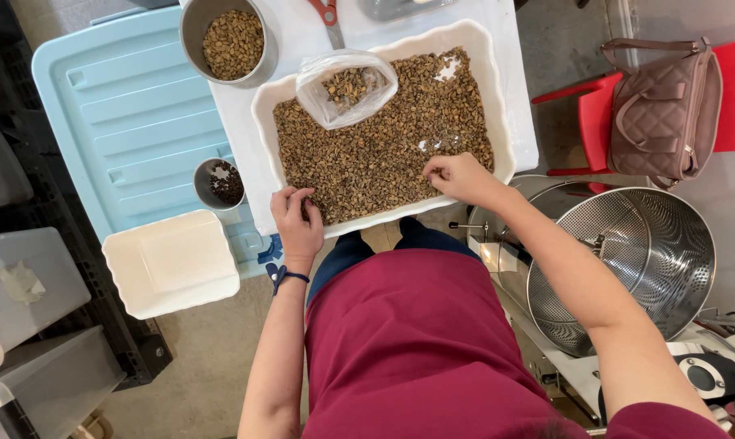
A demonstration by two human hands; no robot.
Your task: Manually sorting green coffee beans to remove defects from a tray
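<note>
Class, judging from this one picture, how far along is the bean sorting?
Done: a small cup already holds some darker beans, and a metal pot holds more. In hand: the left hand and right hand pick at beans in the white tray. Left: the tray is nearly full; the empty white dish sits unused.

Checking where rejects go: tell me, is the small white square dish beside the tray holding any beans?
No, the white square dish below the left hand shows only its bare inside.

Your left hand (pixel 298 221) sits at seven o'clock, fingers (pixel 300 197) curled inward, wrist straight. Your right hand (pixel 457 177) reaches toward twelve, fingertips pinched together, forearm angling back to four o'clock.
</note>
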